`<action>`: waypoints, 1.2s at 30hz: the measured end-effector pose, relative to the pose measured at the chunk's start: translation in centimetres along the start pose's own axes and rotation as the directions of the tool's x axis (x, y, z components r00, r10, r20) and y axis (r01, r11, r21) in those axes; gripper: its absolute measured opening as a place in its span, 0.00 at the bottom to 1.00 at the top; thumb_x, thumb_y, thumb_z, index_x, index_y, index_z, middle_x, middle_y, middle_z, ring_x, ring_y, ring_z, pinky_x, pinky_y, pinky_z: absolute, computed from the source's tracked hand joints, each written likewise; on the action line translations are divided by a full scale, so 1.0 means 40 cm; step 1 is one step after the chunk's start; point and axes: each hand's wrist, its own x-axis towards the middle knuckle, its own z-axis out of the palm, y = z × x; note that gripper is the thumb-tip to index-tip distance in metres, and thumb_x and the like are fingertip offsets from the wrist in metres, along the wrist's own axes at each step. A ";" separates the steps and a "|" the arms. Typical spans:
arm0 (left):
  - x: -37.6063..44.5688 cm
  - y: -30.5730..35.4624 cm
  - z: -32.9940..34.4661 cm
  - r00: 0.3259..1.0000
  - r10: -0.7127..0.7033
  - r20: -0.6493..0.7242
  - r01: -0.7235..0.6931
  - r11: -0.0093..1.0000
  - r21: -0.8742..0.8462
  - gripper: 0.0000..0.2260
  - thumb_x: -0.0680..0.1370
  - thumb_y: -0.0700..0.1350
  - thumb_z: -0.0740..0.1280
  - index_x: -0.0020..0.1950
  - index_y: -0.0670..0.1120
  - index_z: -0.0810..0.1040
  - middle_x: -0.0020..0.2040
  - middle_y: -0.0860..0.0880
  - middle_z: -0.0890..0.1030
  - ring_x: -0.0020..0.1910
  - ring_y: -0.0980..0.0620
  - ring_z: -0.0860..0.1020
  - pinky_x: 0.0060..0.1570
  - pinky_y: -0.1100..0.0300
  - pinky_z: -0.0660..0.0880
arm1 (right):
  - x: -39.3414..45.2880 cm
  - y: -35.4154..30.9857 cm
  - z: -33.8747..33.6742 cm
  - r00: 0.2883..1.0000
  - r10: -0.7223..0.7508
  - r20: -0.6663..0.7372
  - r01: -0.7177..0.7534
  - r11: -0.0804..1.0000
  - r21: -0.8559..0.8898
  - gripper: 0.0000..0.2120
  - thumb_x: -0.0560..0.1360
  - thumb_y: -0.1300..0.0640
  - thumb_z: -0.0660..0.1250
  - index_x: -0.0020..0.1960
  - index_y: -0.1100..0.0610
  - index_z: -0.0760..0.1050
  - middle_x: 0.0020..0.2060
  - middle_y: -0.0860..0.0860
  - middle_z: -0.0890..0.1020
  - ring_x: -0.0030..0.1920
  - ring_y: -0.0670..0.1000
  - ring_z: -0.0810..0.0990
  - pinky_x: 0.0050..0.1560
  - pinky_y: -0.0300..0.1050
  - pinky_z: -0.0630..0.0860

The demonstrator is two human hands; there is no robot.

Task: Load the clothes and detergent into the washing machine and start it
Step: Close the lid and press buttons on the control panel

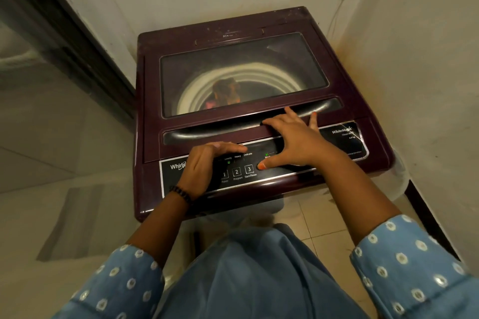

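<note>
1. we see the washing machine (259, 111) standing in a corner, its maroon top facing us, with a wall on the far side and another on the right. its lid (243, 72) is down, and through the glass window a few clothes (224, 93) show inside the pale drum — so loading looks done, in our judgement. we cannot see any detergent.

2. the control panel (238, 171) runs along the near edge. three numbered buttons sit there: power, program and the start/pause button (249, 169). a small green light glows above them, which suggests the machine is powered.

3. our left hand (207, 163) lies flat on the left part of the panel, fingers straight and together, pointing right. it holds nothing; it seems to steady us against the machine.

4. our right hand (293, 140) is spread wide, also holding nothing. its fingers (290, 114) reach far onto the lid handle (248, 124), while the thumb stretches near and left, its tip touching the panel just right of the start/pause button. we judge the fingers brace the hand so the thumb can press.

5. both forearms come in from the near side, in blue patterned sleeves (414, 261), with a dark bracelet (181, 193) on the left wrist.

6. whether the cycle has begun we cannot tell — the display is partly covered by the right hand.
</note>
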 end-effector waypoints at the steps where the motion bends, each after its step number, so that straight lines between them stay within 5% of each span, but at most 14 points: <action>1: -0.003 -0.002 -0.001 1.000 -0.005 -0.015 0.004 1.000 -0.021 0.27 0.79 0.50 0.45 0.56 0.42 0.83 0.56 0.49 0.83 0.60 0.59 0.78 0.61 0.67 0.70 | 0.004 -0.016 0.008 1.000 -0.008 0.010 0.008 1.000 -0.008 0.50 0.61 0.32 0.74 0.76 0.48 0.57 0.76 0.48 0.60 0.78 0.52 0.42 0.69 0.73 0.33; 4: -0.007 -0.007 0.008 0.997 -0.025 -0.079 0.017 0.996 -0.091 0.25 0.80 0.46 0.47 0.56 0.41 0.83 0.57 0.47 0.83 0.61 0.53 0.79 0.64 0.58 0.73 | 0.011 -0.051 0.022 1.000 -0.022 0.010 0.022 1.000 -0.019 0.50 0.62 0.33 0.73 0.76 0.48 0.56 0.76 0.47 0.59 0.78 0.51 0.40 0.68 0.74 0.32; 9: -0.009 -0.015 0.022 0.989 -0.016 -0.148 -0.002 0.993 -0.117 0.24 0.80 0.44 0.48 0.57 0.41 0.83 0.57 0.47 0.83 0.62 0.53 0.79 0.64 0.56 0.73 | 0.013 -0.068 0.020 0.997 -0.070 0.027 0.072 0.996 -0.061 0.49 0.65 0.36 0.73 0.77 0.51 0.55 0.77 0.48 0.58 0.78 0.51 0.41 0.70 0.68 0.31; 13: -0.008 -0.019 0.032 0.982 -0.024 -0.186 0.010 0.997 -0.073 0.27 0.79 0.51 0.47 0.58 0.42 0.82 0.59 0.46 0.83 0.62 0.53 0.78 0.64 0.55 0.73 | 0.018 -0.073 0.039 0.998 -0.062 0.024 0.062 0.998 0.011 0.50 0.64 0.36 0.74 0.77 0.50 0.55 0.77 0.49 0.58 0.78 0.51 0.42 0.70 0.65 0.30; 36: -0.008 -0.006 0.032 0.974 -0.057 -0.218 0.002 0.969 -0.246 0.25 0.76 0.51 0.48 0.54 0.43 0.83 0.55 0.45 0.84 0.60 0.52 0.80 0.61 0.61 0.73 | 0.021 -0.053 0.051 0.996 -0.093 0.007 0.092 0.991 0.092 0.45 0.65 0.37 0.74 0.75 0.47 0.57 0.75 0.46 0.60 0.78 0.49 0.42 0.70 0.62 0.28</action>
